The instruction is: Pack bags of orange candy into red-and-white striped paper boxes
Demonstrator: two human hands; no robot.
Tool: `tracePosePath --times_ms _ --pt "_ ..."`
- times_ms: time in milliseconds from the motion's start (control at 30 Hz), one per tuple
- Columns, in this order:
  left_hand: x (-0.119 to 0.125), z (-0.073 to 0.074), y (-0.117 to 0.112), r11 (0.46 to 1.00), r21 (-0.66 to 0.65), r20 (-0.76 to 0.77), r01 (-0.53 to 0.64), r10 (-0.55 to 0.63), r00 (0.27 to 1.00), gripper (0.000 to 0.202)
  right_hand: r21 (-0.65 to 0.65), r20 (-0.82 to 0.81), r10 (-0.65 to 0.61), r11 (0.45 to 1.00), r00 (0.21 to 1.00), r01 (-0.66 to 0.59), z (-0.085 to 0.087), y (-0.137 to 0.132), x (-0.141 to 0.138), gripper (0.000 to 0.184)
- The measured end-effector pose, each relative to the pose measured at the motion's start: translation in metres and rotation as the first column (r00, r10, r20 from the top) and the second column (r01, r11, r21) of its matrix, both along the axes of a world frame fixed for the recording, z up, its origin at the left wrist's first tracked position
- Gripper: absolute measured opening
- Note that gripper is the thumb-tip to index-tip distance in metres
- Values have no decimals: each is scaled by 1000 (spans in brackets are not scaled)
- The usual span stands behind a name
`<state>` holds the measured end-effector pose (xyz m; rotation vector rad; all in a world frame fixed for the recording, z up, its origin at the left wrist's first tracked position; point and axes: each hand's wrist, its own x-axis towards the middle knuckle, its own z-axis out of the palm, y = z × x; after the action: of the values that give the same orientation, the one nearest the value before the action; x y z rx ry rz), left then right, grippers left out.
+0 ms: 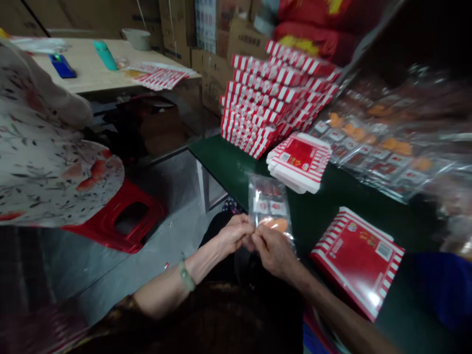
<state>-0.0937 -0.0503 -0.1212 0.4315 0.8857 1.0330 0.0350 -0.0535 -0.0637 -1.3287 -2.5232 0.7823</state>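
Right now both of my hands meet in front of my body, at the near edge of the green table (228,167). My left hand (234,233) and my right hand (275,250) are closed together on the bottom edge of one clear plastic packet (269,209). The fingers of each hand pinch this edge from its own side, and the two hands nearly touch each other.

The packet stands up from the hands, so its long axis runs away from me, toward the table, with a small tilt to the left. Its lower end is in the pinch and its upper end is free in the air. Inside it I see small red-and-white labelled pieces above and one orange piece low down, just over my right fingers.

Both hands are equally near to the packet, because both hold it. The flat red box (357,258) with striped border lies on the table to the right of my right hand, near but not touching; this hand is clearly the nearer one to it. A low pile of the same flat boxes (300,162) lies farther back, beyond the top of the packet, and behind it a tall stack of striped boxes (273,96). More clear packets (372,142) lie spread at the far right, somewhat blurred. On my left sits another person in a flowered garment (47,147), on a red stool (121,216).
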Motion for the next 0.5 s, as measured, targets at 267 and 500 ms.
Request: tracePosePath --times_ms 267,500 --pt "-45 15 -31 980 187 133 70 -96 986 30 78 -57 233 970 971 -228 24 -7 -31 27" --pt "-46 21 -28 949 234 -115 -212 243 963 40 80 143 -8 997 990 -4 35 4 -50 41"
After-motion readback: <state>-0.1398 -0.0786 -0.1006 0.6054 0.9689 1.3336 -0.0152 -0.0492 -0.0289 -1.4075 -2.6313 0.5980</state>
